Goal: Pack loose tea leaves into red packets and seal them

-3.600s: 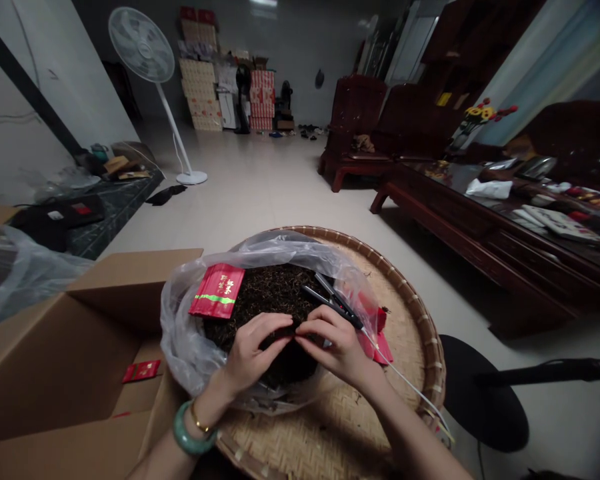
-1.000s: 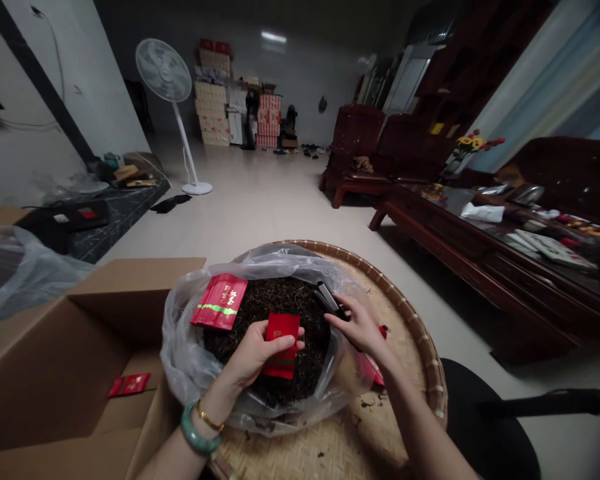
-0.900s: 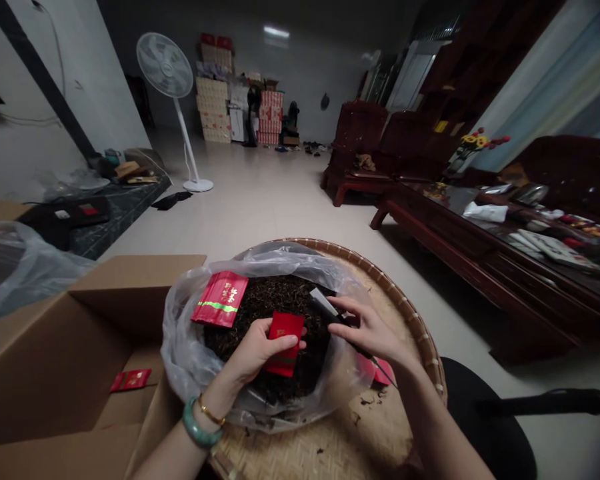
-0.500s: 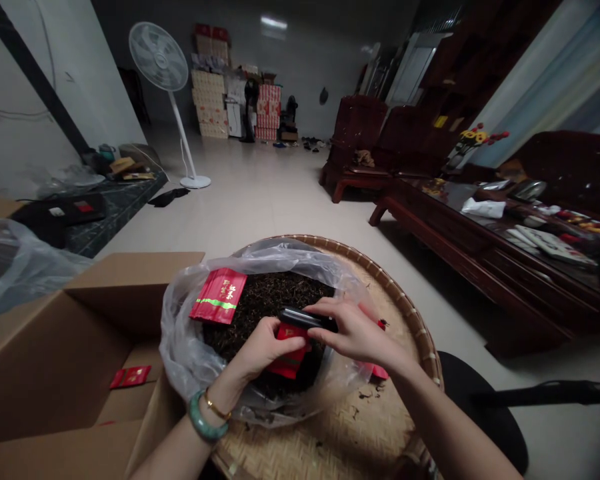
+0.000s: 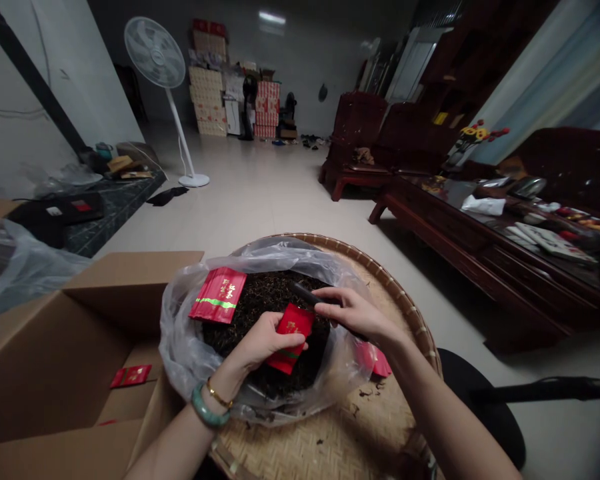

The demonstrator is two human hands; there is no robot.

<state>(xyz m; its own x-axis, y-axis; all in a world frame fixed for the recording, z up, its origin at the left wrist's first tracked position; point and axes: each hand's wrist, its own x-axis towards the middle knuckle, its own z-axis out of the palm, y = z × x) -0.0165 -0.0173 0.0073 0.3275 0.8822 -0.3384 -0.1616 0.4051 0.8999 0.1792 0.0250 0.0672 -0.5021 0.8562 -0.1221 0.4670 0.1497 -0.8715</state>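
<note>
My left hand (image 5: pixel 265 343) pinches a small red tea packet (image 5: pixel 294 323) with gold lettering and a green band, upright over loose dark tea leaves (image 5: pixel 265 290). The leaves fill a clear plastic bag (image 5: pixel 180 347). In my right hand (image 5: pixel 353 310) is a slim black handheld tool (image 5: pixel 305 293), shaped like a small bag sealer; its tip lies just above the packet's top edge, apart from it. A stack of flat red packets (image 5: pixel 220 293) rests on the leaves at the bag's left side.
The bag stands on a round woven bamboo tray (image 5: pixel 350 427), with more red packets (image 5: pixel 377 360) at its right. An open cardboard box (image 5: pixel 45 373) to the left contains a red packet (image 5: pixel 130 376). A black stand base (image 5: pixel 480 407) is at the right, a white fan (image 5: pixel 155 57) farther back.
The black tool has come off the packet's top edge, up and slightly right, and is now tilted. The packet shows more fully in my left hand, which has barely moved.
</note>
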